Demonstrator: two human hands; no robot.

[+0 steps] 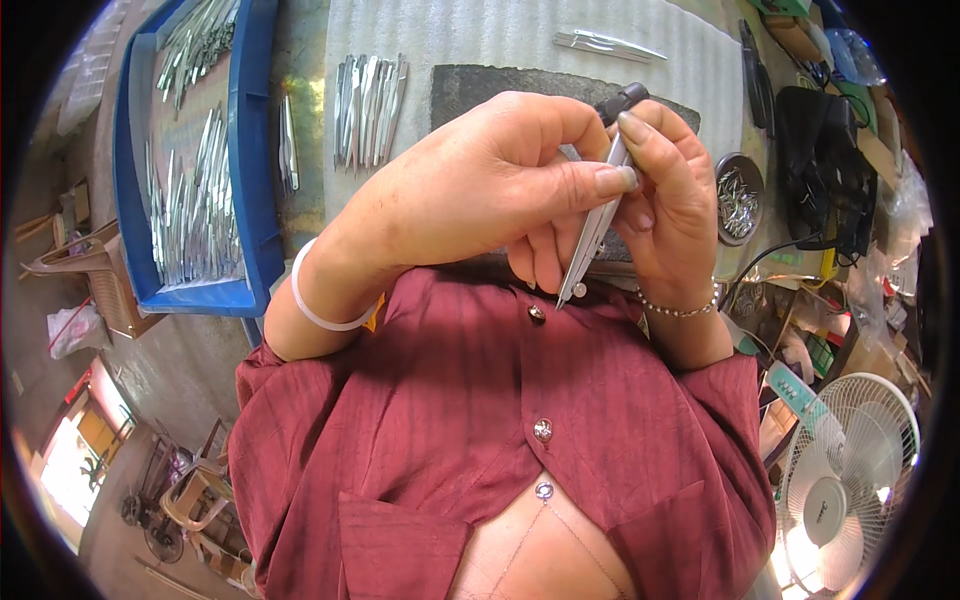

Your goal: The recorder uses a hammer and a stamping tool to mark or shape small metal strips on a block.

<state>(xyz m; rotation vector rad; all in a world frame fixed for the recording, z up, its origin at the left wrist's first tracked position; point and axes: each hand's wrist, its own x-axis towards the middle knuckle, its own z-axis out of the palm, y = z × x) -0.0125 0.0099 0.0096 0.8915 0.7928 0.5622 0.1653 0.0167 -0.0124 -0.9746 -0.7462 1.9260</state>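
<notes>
We Gripped a Slim Silver Tool (598, 228)

Our left hand (520, 165) was curled, its thumb pressed to the tool's side, some of its fingers hidden; our right hand (672, 190) was bent in a pinch on the tool's far end, beside the black cap (622, 103). We held the tool aslant before our maroon shirt (430, 370), its narrow end towards us; whether it touched the cloth, we could not tell. Beyond our hands, a dark slab (480, 85) lay on white foam sheeting (430, 30); we had a row of slim metal pieces (368, 112) to the left, more in a blue tray (262, 130), and a round dish (740, 157) of small metal parts to the right.
</notes>
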